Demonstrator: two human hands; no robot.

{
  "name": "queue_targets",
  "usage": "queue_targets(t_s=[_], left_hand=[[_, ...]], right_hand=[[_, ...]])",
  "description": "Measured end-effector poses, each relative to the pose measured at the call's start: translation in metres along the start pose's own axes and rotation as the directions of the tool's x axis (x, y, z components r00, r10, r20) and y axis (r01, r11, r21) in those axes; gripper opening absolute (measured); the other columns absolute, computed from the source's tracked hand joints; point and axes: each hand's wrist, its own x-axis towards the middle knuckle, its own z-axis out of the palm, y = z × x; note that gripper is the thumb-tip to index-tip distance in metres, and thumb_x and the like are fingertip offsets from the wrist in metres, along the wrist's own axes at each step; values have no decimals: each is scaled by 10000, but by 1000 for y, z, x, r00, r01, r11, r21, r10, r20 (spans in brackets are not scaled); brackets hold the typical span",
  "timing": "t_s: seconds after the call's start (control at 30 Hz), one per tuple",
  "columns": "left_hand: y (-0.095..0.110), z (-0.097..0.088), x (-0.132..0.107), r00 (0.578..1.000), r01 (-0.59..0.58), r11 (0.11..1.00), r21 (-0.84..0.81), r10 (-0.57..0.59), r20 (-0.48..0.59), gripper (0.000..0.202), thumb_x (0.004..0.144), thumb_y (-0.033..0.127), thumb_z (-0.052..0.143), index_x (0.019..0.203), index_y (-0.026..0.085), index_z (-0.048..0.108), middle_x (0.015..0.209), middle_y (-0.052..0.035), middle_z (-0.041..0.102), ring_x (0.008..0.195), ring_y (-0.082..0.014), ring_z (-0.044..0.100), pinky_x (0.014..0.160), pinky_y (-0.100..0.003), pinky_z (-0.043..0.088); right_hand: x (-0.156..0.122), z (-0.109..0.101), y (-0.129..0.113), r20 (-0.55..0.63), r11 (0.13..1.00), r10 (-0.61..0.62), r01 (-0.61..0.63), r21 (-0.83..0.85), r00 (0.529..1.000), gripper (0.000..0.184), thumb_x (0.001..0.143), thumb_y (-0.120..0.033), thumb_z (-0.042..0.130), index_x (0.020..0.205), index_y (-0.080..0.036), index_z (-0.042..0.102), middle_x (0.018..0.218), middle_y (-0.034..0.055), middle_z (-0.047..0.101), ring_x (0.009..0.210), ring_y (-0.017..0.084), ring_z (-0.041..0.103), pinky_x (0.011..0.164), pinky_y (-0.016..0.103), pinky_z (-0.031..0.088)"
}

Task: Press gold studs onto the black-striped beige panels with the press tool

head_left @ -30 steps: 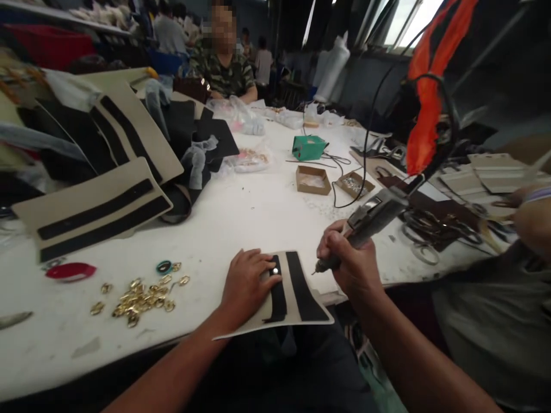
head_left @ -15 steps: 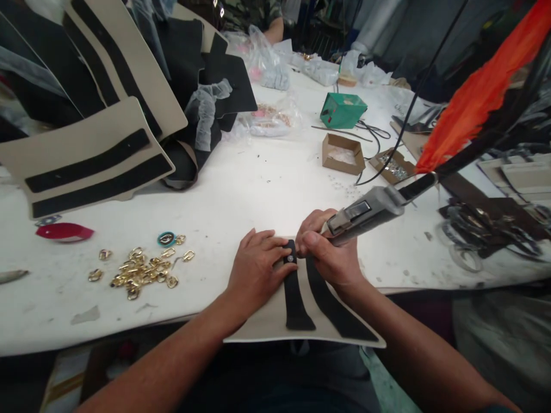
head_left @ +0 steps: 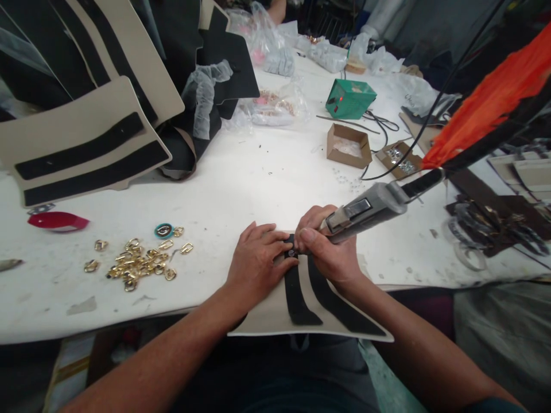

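Observation:
A beige panel [head_left: 267, 315] with two black strips lies at the table's front edge and juts over it. Flat on its upper left part rests my left hand [head_left: 258, 258], fingers apart, thumb and forefinger on either side of a small metal fitting [head_left: 291, 253] on the inner black strip [head_left: 298, 292]. Wrapped round a grey electric screwdriver [head_left: 365, 211] is my right hand [head_left: 329, 244]. The tool is tilted, its front end down at the fitting; my right fingers partly hide the tip, so contact is unclear.
Gold-coloured metal rings and clasps [head_left: 138, 264] lie in a heap at left. Similar panels [head_left: 94, 137] are piled behind them. A green box [head_left: 350, 98] with cables and a small cardboard box [head_left: 348, 146] stand at back right. Orange cloth [head_left: 486, 97] hangs along the tool's cord.
The screwdriver's front end and my right hand have moved slightly left, onto the fitting, which showed uncovered before. My left hand stays on the panel. The whole view has shifted a little.

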Motion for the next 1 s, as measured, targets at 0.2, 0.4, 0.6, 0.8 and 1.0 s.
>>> queue_targets(t_s=[0.2, 0.4, 0.6, 0.8, 1.0], left_hand=[[0, 1, -1, 1000, 3, 1000, 12, -3, -12, 218, 925, 427, 770, 1122, 336, 793, 1229, -4, 791, 1330, -314, 597, 1219, -582, 330], [1, 0, 0, 1000, 17, 1000, -4, -17, -6, 140, 952, 347, 734, 1079, 322, 788, 1235, 11, 788, 1340, -294, 590, 1226, -583, 319], [2, 0, 1, 1000, 30, 1000, 3, -30, -7, 80, 932, 318, 740, 992, 297, 788, 1191, -7, 795, 1320, -299, 600, 1220, -592, 332], [2, 0, 1, 1000, 21, 1000, 13, -21, -4, 106, 934, 358, 749, 1024, 312, 782, 1193, -2, 789, 1316, -294, 599, 1220, -597, 334], [2, 1, 1, 999, 11, 998, 63, -9, -32, 261, 923, 407, 768, 1164, 306, 766, 1182, -39, 784, 1293, -311, 611, 1187, -608, 382]], right_hand=[[0, -1, 2, 17, 999, -21, 21, -37, 1000, 290, 905, -424, 770, 813, -244, 561, 724, -20, 580, 623, 149, 549, 592, 323, 505], [1, -1, 1, 107, 999, -46, 47, -10, 993, 233, 909, -331, 758, 820, -241, 561, 761, -14, 592, 648, 149, 573, 612, 326, 511], [8, 3, 0, 227, 996, -62, 76, -55, 972, 195, 900, -307, 719, 792, -237, 572, 717, -14, 587, 648, 156, 578, 619, 337, 512], [9, 1, 7, 185, 994, 25, -4, -111, 982, 283, 865, -430, 757, 762, -236, 578, 699, -5, 608, 649, 157, 569, 622, 334, 524], [10, 3, 6, 181, 997, 79, -74, -38, 980, 384, 762, -474, 885, 768, -204, 612, 714, -4, 637, 633, 144, 574, 586, 296, 492]])
